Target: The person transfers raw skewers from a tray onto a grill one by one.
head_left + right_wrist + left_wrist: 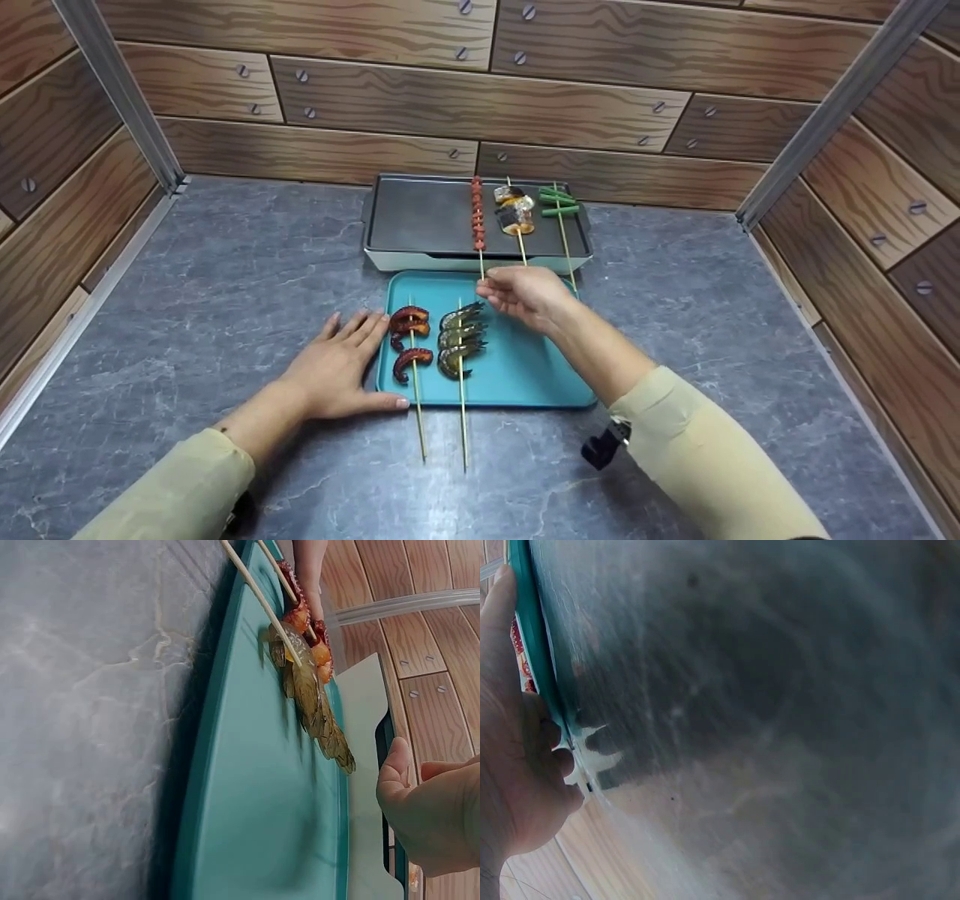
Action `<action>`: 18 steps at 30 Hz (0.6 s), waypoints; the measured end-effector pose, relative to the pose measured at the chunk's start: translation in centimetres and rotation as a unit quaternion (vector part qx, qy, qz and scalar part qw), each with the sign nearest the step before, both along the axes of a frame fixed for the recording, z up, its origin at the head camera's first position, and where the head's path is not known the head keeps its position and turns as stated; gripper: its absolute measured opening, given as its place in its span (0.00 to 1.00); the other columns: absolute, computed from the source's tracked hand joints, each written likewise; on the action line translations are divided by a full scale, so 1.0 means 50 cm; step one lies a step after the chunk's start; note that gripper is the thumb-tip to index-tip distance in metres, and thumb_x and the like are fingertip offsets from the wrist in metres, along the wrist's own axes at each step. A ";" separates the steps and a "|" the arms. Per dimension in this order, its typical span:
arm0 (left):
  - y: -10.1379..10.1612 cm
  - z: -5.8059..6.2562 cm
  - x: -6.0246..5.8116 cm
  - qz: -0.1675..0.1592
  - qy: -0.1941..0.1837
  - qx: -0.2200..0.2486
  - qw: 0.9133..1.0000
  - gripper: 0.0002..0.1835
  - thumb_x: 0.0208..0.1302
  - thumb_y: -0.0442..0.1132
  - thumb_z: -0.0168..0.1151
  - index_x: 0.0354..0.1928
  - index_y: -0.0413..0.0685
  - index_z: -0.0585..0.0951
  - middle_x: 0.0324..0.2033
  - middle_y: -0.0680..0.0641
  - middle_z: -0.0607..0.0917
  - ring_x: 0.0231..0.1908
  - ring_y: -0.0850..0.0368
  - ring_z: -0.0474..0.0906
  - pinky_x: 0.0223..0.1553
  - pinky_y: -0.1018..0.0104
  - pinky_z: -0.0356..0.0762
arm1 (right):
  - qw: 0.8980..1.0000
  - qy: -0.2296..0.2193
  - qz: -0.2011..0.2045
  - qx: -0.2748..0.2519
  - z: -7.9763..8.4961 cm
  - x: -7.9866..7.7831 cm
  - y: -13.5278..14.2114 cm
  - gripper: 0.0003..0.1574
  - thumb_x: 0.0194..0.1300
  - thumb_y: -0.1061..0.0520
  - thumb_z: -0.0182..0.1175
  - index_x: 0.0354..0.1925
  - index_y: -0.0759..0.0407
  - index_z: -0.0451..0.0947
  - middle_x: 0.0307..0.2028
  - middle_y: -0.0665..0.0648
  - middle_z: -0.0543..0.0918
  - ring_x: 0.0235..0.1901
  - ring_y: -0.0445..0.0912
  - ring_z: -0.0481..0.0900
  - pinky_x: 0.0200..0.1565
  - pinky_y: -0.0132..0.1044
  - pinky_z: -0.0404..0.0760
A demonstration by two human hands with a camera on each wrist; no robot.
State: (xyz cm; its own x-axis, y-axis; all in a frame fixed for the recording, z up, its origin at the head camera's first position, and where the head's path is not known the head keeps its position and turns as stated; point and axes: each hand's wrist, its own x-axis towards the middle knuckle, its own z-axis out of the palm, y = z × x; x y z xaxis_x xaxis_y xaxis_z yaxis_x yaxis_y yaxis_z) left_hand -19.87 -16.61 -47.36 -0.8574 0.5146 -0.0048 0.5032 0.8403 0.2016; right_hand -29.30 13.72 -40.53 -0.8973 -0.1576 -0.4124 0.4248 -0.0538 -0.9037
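My right hand (529, 296) pinches the bare lower end of a skewer of small red pieces (478, 214), whose upper part lies over the dark griddle (424, 214). In the right wrist view the thumb and fingers of that hand (435, 814) are beside the griddle's pale side, and the stick is hidden. With fingers spread, my left hand (334, 367) rests at the left edge of a teal tray (525, 379), its thumb at the near corner. On the tray lie a skewer of octopus tentacles (411, 364) and a shrimp skewer (459, 341), their sticks overhanging the near rim.
Right of the red skewer, the griddle bears a skewer of silvery-skinned chunks (516, 216) and one of green stalk pieces (559, 201). Their sticks extend past its front edge toward the tray. Wood-patterned walls (480, 97) enclose the grey marbled table (262, 262) at back and sides.
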 end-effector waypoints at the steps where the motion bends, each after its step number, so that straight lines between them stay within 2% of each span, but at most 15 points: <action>1: 0.000 0.000 0.000 0.000 0.000 0.000 1.000 0.70 0.58 0.88 0.49 0.84 0.37 0.53 0.82 0.36 0.54 0.81 0.35 0.49 0.79 0.32 0.42 | 1.000 0.001 0.000 -0.002 0.001 0.005 0.006 0.24 0.81 0.63 0.56 0.68 0.77 0.72 0.38 0.58 0.89 0.37 0.43 0.88 0.40 0.29 0.86; 7: 0.001 0.000 0.001 0.000 0.005 -0.001 1.000 0.70 0.58 0.88 0.48 0.84 0.37 0.54 0.82 0.36 0.55 0.81 0.35 0.50 0.79 0.32 0.43 | 1.000 0.017 0.012 0.004 0.010 0.043 0.053 0.28 0.81 0.61 0.57 0.70 0.77 0.69 0.41 0.58 0.89 0.41 0.44 0.89 0.45 0.31 0.87; 13: 0.001 0.001 0.002 -0.002 0.007 0.002 1.000 0.70 0.58 0.87 0.50 0.84 0.37 0.54 0.82 0.36 0.55 0.81 0.35 0.49 0.79 0.32 0.42 | 0.995 0.062 0.026 0.071 0.013 0.086 0.120 0.32 0.81 0.56 0.60 0.72 0.73 0.69 0.57 0.68 0.86 0.48 0.46 0.88 0.59 0.42 0.85; 16: 0.001 0.002 0.004 -0.001 0.010 0.000 1.000 0.70 0.59 0.88 0.49 0.84 0.36 0.54 0.82 0.36 0.55 0.81 0.34 0.49 0.79 0.32 0.42 | 0.984 0.111 0.028 0.134 0.009 0.105 0.152 0.32 0.81 0.52 0.60 0.72 0.71 0.71 0.61 0.69 0.84 0.53 0.49 0.88 0.60 0.45 0.84; 18: 0.002 0.002 0.006 0.001 0.012 -0.001 1.000 0.70 0.59 0.88 0.49 0.84 0.36 0.53 0.82 0.36 0.55 0.81 0.34 0.49 0.79 0.33 0.42 | 0.971 0.154 0.027 0.180 0.005 0.115 0.170 0.31 0.81 0.52 0.60 0.71 0.71 0.73 0.61 0.69 0.83 0.56 0.53 0.86 0.60 0.46 0.84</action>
State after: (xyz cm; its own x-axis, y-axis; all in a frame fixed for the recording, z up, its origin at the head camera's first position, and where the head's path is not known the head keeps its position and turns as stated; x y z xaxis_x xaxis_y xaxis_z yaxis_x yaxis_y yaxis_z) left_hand -19.59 -16.53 -47.27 -0.8585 0.5126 0.0153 0.5061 0.8419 0.1872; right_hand -23.57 22.24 -40.27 -0.9811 -0.1040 -0.1630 0.1248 0.3033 -0.9447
